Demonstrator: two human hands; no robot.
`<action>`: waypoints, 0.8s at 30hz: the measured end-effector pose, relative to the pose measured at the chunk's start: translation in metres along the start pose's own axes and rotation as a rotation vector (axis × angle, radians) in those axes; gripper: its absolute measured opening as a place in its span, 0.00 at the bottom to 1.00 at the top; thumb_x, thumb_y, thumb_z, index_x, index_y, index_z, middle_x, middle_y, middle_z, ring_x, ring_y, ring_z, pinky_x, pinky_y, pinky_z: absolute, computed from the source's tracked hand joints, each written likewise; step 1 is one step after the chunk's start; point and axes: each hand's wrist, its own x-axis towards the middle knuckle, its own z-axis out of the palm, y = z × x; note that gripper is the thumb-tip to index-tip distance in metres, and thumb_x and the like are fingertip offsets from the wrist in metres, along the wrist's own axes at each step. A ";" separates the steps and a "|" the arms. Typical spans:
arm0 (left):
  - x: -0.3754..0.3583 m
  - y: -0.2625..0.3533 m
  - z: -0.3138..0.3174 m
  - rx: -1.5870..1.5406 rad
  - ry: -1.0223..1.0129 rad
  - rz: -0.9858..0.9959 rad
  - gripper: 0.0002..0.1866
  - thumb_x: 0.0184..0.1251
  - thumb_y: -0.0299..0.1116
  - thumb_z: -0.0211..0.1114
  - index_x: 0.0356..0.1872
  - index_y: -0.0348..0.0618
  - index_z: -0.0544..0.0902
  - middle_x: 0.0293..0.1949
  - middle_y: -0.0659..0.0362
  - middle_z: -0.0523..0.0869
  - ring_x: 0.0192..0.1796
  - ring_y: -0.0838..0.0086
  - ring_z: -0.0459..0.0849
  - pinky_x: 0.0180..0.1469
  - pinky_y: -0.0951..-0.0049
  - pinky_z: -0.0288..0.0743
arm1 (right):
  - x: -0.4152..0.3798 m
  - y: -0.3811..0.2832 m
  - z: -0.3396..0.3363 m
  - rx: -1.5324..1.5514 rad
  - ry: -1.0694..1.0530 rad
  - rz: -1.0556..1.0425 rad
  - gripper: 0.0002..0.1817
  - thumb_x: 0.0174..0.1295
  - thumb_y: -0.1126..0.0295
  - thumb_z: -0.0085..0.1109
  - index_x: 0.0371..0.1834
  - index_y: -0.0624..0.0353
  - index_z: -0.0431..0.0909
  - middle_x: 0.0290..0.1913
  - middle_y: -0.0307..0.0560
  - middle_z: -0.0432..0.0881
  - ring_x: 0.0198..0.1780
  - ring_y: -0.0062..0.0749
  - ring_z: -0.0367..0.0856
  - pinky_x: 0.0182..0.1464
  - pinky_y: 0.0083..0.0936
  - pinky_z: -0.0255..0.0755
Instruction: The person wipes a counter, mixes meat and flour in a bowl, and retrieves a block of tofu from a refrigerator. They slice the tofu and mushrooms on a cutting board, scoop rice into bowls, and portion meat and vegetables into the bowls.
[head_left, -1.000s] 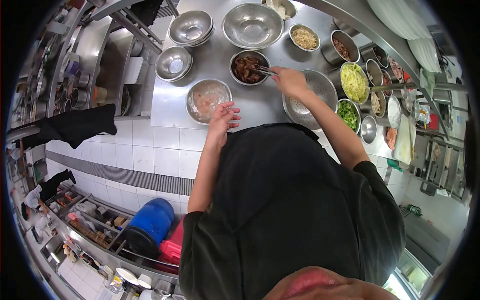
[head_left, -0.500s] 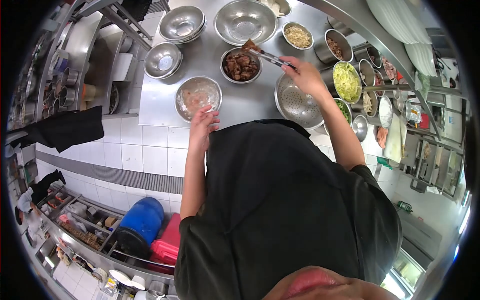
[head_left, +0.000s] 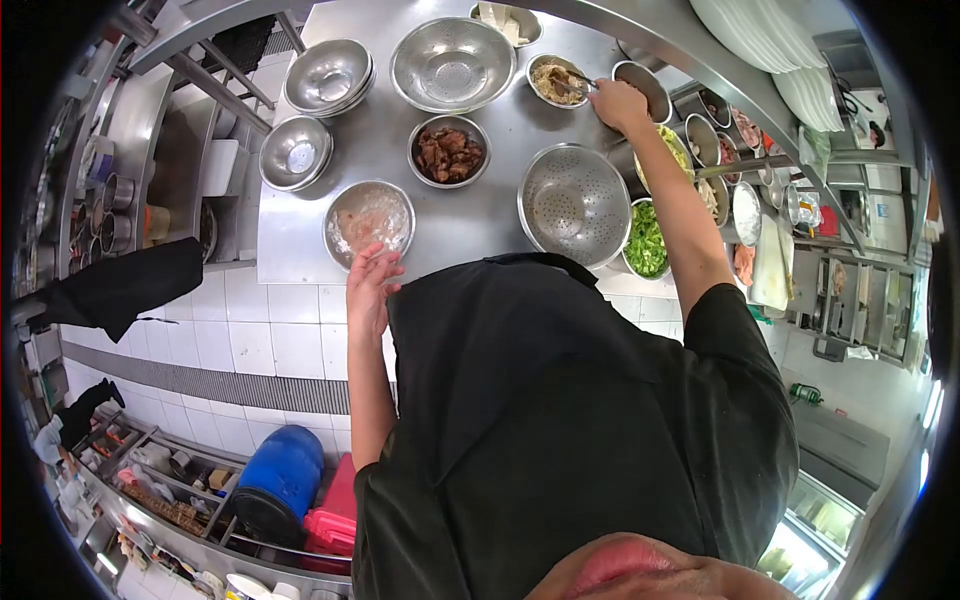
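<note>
My right hand (head_left: 619, 105) is closed around metal tongs (head_left: 582, 77). Their tips reach into a small steel bowl of pale, stringy food (head_left: 553, 86) that looks like bean sprouts; I cannot make out what the tips grip. My left hand (head_left: 371, 290) hangs with fingers apart by the near rim of a steel bowl (head_left: 411, 228), which holds a pinkish, whitish wet residue. Brown chunks that look like cooked meat (head_left: 449, 157) fill another steel bowl, between that one and the stringy food. A large perforated colander (head_left: 574, 205) stands below my right forearm.
Stacked steel bowls (head_left: 327, 78) and a wide steel bowl (head_left: 452, 65) stand on the steel table (head_left: 290, 240). Chopped greens (head_left: 648, 240) and several filled containers line the right side. An overhead shelf (head_left: 660, 25) carries white plates (head_left: 765, 35). Behind are a blue barrel (head_left: 285, 470) and a distant person (head_left: 75, 425).
My right hand has moved the tongs from above the meat bowl, where they held a brown piece, to the stringy food. The view has shifted; my left hand stays by its bowl.
</note>
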 end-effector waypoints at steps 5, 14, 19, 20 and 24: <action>-0.007 0.000 -0.010 -0.015 0.047 0.020 0.18 0.74 0.30 0.58 0.62 0.44 0.72 0.51 0.54 0.85 0.43 0.75 0.84 0.38 0.79 0.77 | -0.001 0.012 -0.025 0.022 0.000 0.025 0.24 0.68 0.50 0.56 0.56 0.56 0.81 0.50 0.56 0.86 0.54 0.51 0.84 0.56 0.46 0.77; -0.006 -0.008 -0.016 -0.047 0.081 0.030 0.18 0.73 0.32 0.60 0.61 0.44 0.73 0.50 0.55 0.85 0.43 0.74 0.84 0.41 0.76 0.76 | -0.103 -0.086 -0.053 0.330 -0.038 -0.181 0.26 0.68 0.49 0.55 0.63 0.52 0.78 0.49 0.55 0.87 0.52 0.52 0.84 0.56 0.45 0.76; -0.004 -0.006 -0.010 -0.032 0.070 0.026 0.18 0.72 0.29 0.59 0.62 0.44 0.73 0.50 0.55 0.85 0.43 0.75 0.84 0.42 0.76 0.76 | -0.115 -0.168 0.001 0.389 -0.194 -0.272 0.24 0.69 0.52 0.55 0.64 0.50 0.76 0.50 0.53 0.86 0.52 0.51 0.85 0.54 0.44 0.77; -0.005 -0.005 -0.010 -0.025 0.072 0.024 0.18 0.72 0.29 0.59 0.62 0.44 0.73 0.50 0.55 0.85 0.43 0.75 0.83 0.42 0.76 0.76 | -0.113 -0.176 0.021 0.358 -0.144 -0.318 0.24 0.69 0.53 0.55 0.64 0.49 0.77 0.50 0.52 0.86 0.51 0.51 0.85 0.54 0.44 0.77; -0.010 -0.006 -0.014 -0.048 0.068 0.041 0.19 0.72 0.29 0.59 0.62 0.43 0.73 0.50 0.55 0.85 0.43 0.76 0.83 0.42 0.76 0.76 | -0.113 -0.190 0.037 0.328 -0.096 -0.311 0.21 0.70 0.55 0.54 0.63 0.49 0.77 0.47 0.52 0.87 0.49 0.52 0.85 0.50 0.47 0.78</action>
